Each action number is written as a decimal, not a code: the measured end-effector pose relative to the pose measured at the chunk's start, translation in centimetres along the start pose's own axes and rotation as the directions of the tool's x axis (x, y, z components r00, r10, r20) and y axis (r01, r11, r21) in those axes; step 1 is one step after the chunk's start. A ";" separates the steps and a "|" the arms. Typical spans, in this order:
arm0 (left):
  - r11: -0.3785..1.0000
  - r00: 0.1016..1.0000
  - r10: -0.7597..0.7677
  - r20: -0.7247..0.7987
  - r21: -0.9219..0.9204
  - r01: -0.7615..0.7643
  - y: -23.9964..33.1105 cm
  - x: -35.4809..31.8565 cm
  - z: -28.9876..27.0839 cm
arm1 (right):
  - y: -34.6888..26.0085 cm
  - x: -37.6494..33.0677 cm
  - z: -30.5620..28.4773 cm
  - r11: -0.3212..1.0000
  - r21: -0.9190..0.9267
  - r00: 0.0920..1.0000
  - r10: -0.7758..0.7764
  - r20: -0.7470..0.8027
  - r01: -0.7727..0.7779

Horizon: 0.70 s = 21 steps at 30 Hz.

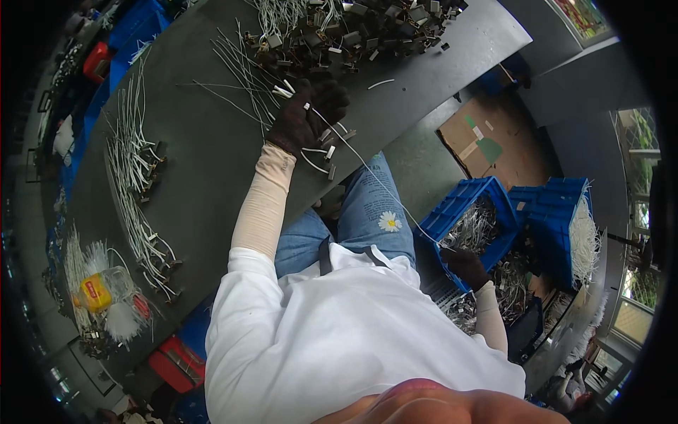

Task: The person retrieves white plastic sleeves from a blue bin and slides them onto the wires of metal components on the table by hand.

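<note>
A thin white wire (372,174) runs from my left hand (305,116) down to my right hand (466,268). My left hand, in a dark glove, is closed on the wire's upper end over the grey table (205,148). Beside its fingers lie several short white wires with small metal-and-black pieces (330,152) on their ends. At the right, my dark-gloved right hand grips the wire's lower end by the rim of a blue crate (487,189), which holds many silvery wires. Its fingertips are partly hard to make out.
Dark metal parts (346,35) with wires are heaped at the table's far edge. Bundles of white wires (131,155) and a clear bottle with a yellow label (99,291) lie at the left. Another blue crate (540,212) stands right, near flattened cardboard (494,138) on the floor.
</note>
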<state>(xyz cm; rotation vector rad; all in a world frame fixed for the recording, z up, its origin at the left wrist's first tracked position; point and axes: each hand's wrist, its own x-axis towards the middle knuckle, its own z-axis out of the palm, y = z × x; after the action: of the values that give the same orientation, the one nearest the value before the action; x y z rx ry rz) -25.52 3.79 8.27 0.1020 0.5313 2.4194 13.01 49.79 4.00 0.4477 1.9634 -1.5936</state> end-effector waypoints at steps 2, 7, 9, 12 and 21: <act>0.999 0.999 -0.020 -0.026 0.041 0.021 0.1 -0.2 0.4 | -0.4 0.1 0.2 1.000 0.025 1.000 0.000 -0.017 0.000; 0.999 0.998 -0.038 0.043 -0.029 0.039 0.1 -0.5 1.2 | -2.7 -0.5 1.0 0.982 0.168 0.996 0.084 -0.015 -0.081; 0.998 0.997 -0.045 0.056 -0.046 0.047 0.2 -0.6 1.6 | -3.1 -0.6 1.1 0.976 0.193 0.994 0.106 -0.014 -0.101; 0.993 0.991 -0.039 0.131 -0.101 0.052 0.3 -0.8 2.0 | -3.0 -0.5 1.1 0.989 0.124 0.996 0.088 -0.023 -0.084; 0.996 0.988 -0.057 0.143 -0.054 0.065 0.5 -1.1 2.3 | -2.3 -0.1 0.9 0.999 0.021 0.999 0.030 -0.040 -0.029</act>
<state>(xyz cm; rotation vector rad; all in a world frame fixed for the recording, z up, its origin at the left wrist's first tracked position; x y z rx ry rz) -24.46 3.54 10.63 0.2274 0.3933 2.3447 11.93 48.39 5.72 0.5190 1.9624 -1.5993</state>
